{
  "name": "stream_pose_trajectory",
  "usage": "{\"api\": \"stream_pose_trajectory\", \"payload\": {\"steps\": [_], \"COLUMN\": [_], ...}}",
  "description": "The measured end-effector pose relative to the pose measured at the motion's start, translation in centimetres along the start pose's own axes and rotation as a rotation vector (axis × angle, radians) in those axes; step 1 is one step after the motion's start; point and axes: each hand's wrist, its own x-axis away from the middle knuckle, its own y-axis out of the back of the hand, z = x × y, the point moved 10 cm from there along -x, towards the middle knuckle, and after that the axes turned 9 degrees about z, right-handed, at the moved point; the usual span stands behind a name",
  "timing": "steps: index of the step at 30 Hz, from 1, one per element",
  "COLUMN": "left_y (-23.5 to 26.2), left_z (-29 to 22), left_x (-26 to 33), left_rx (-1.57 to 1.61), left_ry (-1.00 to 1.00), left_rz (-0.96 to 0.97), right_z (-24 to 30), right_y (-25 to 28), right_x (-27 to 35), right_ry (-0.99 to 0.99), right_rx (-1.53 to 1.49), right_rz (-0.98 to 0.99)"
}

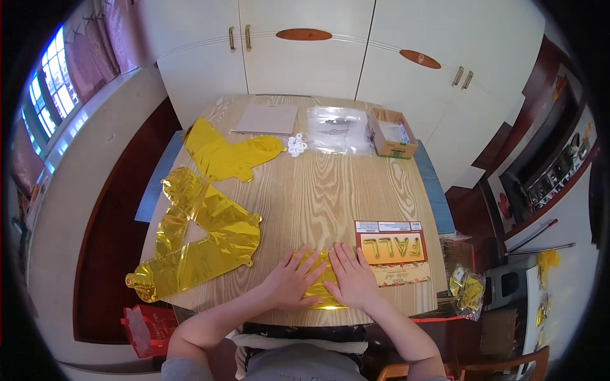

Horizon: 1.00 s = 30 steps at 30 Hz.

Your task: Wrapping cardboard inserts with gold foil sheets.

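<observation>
Under my two palms, at the near edge of the table, lies a gold foil balloon (325,287), flat and folded into a small panel. My left hand (293,279) rests on its left side with fingers stretched out. On its right side, my right hand (351,277) presses flat, fingers pointing away from me. Much of the foil is hidden beneath the hands. Just right of my right hand sits a printed card (391,251) with pictured gold letters on it. Left of my hands spreads a crinkled, flat gold foil balloon (210,244), and beyond it another gold foil balloon (232,152).
At the table's (318,203) far side are grey-white sheets (267,119), a cluster of small white rings (296,145), clear plastic bags (338,130) and an open cardboard box (393,134). A red bag (149,330) hangs low left; a clear bag of gold foil (467,292) is at right.
</observation>
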Motion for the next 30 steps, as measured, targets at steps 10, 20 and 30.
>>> {"api": "stream_pose_trajectory", "payload": {"steps": [10,20,30], "left_y": [-0.4,0.3,-0.2], "left_z": [2.1,-5.1,-8.1], "left_x": [1.7,2.4,6.3], "left_rx": [-0.025,-0.064,-0.158], "left_ry": [0.148,0.131,0.119], "left_rz": [0.066,0.052,-0.153], "right_z": [-0.5,1.3,2.8], "right_y": [-0.1,-0.7,0.0], "right_x": [0.6,1.9,6.5], "right_ry": [-0.022,-0.023,0.062], "right_rx": [0.006,0.044,-0.090], "right_rz": [0.001,0.033,0.120]}}
